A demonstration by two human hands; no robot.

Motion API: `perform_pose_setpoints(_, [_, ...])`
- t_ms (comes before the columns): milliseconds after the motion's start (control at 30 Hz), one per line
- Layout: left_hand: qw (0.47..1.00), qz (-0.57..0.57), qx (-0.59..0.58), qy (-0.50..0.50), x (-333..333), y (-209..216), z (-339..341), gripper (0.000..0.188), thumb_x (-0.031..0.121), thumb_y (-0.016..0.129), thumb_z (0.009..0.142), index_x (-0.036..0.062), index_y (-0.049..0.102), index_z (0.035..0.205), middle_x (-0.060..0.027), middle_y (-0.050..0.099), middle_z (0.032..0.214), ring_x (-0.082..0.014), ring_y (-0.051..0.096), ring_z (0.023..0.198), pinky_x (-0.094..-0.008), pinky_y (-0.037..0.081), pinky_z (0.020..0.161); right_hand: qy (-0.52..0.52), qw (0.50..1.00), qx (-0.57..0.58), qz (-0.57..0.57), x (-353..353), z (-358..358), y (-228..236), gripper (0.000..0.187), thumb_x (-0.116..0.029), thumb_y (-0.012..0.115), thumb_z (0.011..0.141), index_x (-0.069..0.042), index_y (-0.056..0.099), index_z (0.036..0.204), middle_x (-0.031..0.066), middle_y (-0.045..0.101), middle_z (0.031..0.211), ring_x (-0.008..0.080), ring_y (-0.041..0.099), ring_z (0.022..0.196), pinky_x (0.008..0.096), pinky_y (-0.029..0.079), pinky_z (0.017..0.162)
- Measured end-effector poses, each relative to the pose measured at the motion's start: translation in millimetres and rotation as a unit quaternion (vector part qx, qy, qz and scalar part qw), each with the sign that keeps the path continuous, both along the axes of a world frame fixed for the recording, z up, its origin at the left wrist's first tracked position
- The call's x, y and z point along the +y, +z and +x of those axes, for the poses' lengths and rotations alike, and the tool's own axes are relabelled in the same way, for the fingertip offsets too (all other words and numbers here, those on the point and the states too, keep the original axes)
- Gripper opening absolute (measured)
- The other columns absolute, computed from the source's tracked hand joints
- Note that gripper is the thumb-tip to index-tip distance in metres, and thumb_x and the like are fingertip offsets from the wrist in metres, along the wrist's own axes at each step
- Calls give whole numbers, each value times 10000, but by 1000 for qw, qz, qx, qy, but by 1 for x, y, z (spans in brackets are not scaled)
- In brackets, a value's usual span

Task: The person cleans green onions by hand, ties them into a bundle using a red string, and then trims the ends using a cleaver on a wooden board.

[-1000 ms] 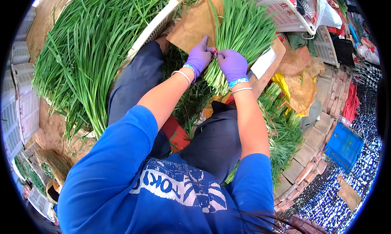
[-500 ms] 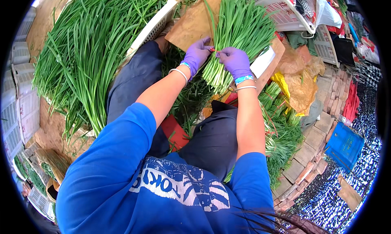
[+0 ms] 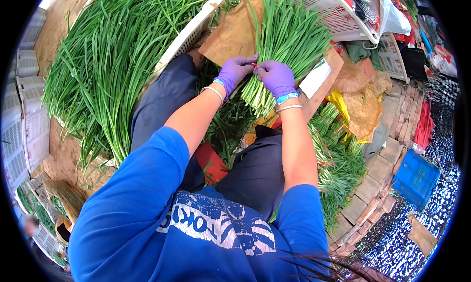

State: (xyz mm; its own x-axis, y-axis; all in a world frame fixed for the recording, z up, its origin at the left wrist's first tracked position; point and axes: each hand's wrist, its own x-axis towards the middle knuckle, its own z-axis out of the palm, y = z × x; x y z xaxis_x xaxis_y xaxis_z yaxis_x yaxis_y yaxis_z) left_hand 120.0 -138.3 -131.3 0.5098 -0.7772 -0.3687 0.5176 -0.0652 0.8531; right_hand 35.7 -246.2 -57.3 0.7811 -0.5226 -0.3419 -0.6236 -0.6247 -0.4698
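Pinching a red tie point(image 3: 254, 64), the left hand point(image 3: 234, 72) and right hand point(image 3: 276, 78) seemingly bind the green bunch point(image 3: 290, 39), with snug tension needed next.

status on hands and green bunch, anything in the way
Left grip and right grip meet at red strip. Green bunch lies across brown board. White sheet beside it, not blocking.

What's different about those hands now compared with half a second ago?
The right hand has moved left, so its fingertips now meet those of the left hand at the near edge of the bunch. The red tie, stretched between them before, now mostly hides behind fingers; I can't tell whether the right hand still grips it. The bunch and the big green heap stayed put.
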Motion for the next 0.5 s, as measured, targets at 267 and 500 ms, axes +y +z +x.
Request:
perform_pose_setpoints(267, [1000,-4,29,-8,0,-13,4,326,-7,574,745,35,598,1067,28,590,797,-30,465,590,-172,387,541,-15,994,66,90,-12,0,-4,223,-321,567,699,-150,667,803,105,617,740,281,589,711,371,467,672])
perform_pose_setpoints(500, [996,-2,91,-18,4,-6,8,260,30,613,759,5,610,1018,1,604,791,-58,508,625,-186,418,573,39,996,49,67,-12,4,0,183,-222,542,763,-80,651,795,16,597,609,105,514,436,250,429,456])
